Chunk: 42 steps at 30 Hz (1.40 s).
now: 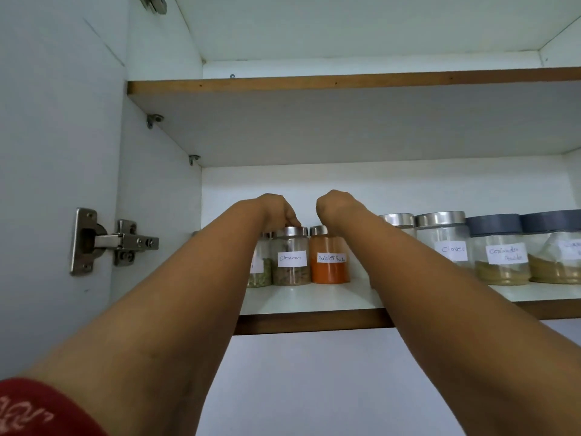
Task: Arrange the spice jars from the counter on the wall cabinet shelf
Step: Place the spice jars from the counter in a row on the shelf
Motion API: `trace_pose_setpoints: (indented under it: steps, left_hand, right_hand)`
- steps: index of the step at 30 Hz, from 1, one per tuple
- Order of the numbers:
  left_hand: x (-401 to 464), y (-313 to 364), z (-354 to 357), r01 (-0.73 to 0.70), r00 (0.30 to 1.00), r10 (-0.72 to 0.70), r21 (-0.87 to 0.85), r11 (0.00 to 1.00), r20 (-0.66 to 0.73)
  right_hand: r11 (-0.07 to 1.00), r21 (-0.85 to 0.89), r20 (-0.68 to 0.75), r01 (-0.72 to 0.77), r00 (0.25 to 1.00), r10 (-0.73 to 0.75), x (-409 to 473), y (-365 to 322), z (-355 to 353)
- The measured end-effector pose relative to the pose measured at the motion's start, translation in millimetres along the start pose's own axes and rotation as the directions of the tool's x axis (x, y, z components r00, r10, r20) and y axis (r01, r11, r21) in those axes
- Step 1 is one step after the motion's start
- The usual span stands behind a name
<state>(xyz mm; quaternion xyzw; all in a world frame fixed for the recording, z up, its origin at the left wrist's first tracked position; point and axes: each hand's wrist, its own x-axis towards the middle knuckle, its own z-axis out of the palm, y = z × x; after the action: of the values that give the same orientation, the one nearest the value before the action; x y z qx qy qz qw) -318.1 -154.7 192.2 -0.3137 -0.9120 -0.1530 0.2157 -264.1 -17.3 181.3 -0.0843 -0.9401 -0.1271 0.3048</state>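
Two hands reach the shelf (314, 297): left hand (276, 212) fingers the cinnamon jar (290, 258) lid. The right hand (336, 209), curled, grip unclear, hides part of the chilli jar (329, 259). Glass, steel lids.

Both hands (306, 212) reach over jars (cinnamon (290, 259), red chilli (330, 259)) on shelf (314, 298).

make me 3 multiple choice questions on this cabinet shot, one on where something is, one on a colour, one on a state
1. Where is the glass jar labelled Red chilli Powder?
A. right of the glass jar labelled Cinnamon
B. on the top shelf
C. right of the Cloves jar

2. What colour is the lid of the glass jar labelled Coriander Powder?
A. silver
B. dark blue-grey
C. red

3. What is the left hand doing?
A. hanging below the shelf
B. fingers resting on the Cinnamon jar's silver lid
C. gripping the hinge

Answers: 1 A, they stand side by side; 2 B, unlike the silver neighbours; 3 B, fingertips meet the lid.
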Motion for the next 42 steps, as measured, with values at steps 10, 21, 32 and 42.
trace_pose_setpoints:
  steps: [10,21,32,42]
  left_hand:
    - [-6,-9,5,-0.015,1.000,0.012,-0.115,0.993,-0.027]
    - [-8,3,2,-0.035,0.999,0.035,0.063,0.997,-0.003]
    - [-53,26,-11,-0.121,0.977,0.143,0.144,0.982,-0.155]
    - [-85,123,-1,-0.264,0.946,0.267,0.043,0.964,-0.183]
  right_hand:
    - [0.997,0.070,-0.089,-0.014,0.996,0.020,-4,8,13]
    - [0.966,0.258,-0.199,0.015,0.979,0.038,-15,3,14]
    - [0.877,0.444,-0.613,0.180,0.776,0.151,-65,-9,-22]
    - [0.862,0.506,-0.425,0.039,0.881,0.209,-121,108,-36]
